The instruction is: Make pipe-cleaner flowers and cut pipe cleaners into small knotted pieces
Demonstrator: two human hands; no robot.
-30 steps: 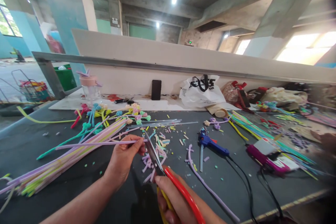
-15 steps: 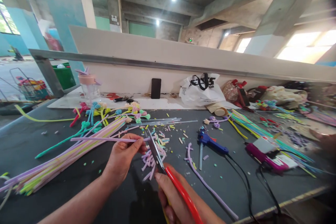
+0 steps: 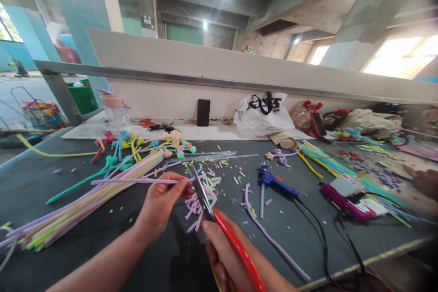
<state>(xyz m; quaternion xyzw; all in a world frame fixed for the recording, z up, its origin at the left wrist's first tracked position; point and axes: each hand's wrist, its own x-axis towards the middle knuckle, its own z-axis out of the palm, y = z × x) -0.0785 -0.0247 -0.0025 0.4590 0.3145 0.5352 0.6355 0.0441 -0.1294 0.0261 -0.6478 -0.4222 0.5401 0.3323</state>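
Note:
My left hand [image 3: 163, 200] pinches a lilac fuzzy stem [image 3: 130, 181] near its right end; the rest of the stem points left. My right hand [image 3: 227, 246] is wrapped round the red-handled scissors [image 3: 239, 248], whose slightly parted blades are at the stem's right tip, just beyond my left fingertips. Under the blades lies a pile of short lilac pieces [image 3: 194, 212]. Left of my left hand a bundle of long pastel stems [image 3: 92, 200] rests on the dark table [image 3: 153, 264].
A blue glue gun [image 3: 278, 185] with a black cable and a bent lilac stem [image 3: 270, 239] lie right of my right hand. Farther right is a magenta glue gun [image 3: 347, 203]. A phone [image 3: 203, 112] leans at the back. Another person's hand [image 3: 424, 181] is at the right edge.
The view has shifted very slightly. Both hands keep nearly the same place and grip, with the scissor blades still at the stem's tip.

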